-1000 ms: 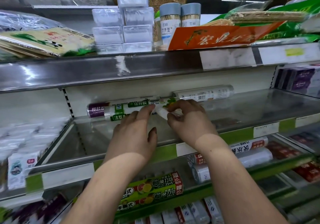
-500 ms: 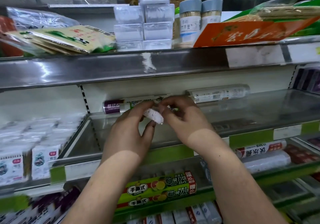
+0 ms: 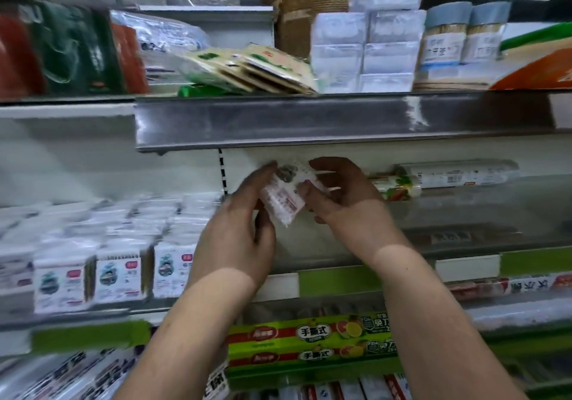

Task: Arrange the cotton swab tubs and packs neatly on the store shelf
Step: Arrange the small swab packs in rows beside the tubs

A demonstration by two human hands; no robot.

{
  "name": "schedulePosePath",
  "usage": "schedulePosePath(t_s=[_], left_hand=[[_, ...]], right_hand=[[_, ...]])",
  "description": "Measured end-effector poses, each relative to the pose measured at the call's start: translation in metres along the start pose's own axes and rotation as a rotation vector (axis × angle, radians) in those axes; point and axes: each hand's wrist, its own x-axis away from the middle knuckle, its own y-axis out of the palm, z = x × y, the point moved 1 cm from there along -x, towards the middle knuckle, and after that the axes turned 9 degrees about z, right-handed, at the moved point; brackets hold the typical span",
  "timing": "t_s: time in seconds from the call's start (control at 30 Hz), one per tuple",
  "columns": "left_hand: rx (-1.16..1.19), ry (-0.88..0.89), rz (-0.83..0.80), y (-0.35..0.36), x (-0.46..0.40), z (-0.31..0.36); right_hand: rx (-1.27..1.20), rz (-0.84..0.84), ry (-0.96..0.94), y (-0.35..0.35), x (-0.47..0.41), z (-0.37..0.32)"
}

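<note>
Both hands had carried the small white pack [image 3: 283, 203] leftward from the film rolls [image 3: 399, 184]; left hand [image 3: 238, 229] and right hand [image 3: 343, 204] pinched its ends, mid-air before the middle shelf [image 3: 464, 238]. Placing it well probably meant squaring it upright against the cotton swab packs [image 3: 120, 272] at left

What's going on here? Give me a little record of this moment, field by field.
place: store shelves, view blurred
left hand: grips the small white pack from the left
right hand: pinches the same pack from the right
pack: held in the air in front of the middle shelf, tilted
top shelf: stacked clear tubs, two grey-lidded jars
left of the hands: rows of white packs
</note>
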Motion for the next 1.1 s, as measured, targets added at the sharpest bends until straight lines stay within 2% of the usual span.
schedulePosePath(t_s=[0.1, 0.27, 0.57, 0.77, 1.1], left_hand=[[0.015, -0.107, 0.009, -0.024, -0.002, -0.023], [0.007, -0.184, 0.039, -0.063, 0.000, -0.057], [-0.068, -0.117, 0.158, -0.126, 0.002, -0.122], [-0.077, -0.096, 0.101, -0.155, 0.007, -0.152], [-0.164, -0.171, 0.013, -0.183, 0.017, -0.186]], right_hand=[[-0.017, -0.034, -0.039, 0.030, 0.002, -0.013], [0.019, -0.099, -0.078, 0.079, 0.015, -0.030], [0.157, -0.166, -0.161, 0.153, 0.037, -0.051], [0.232, -0.205, -0.212, 0.194, 0.056, -0.056], [0.325, -0.285, -0.206, 0.233, 0.076, -0.058]])
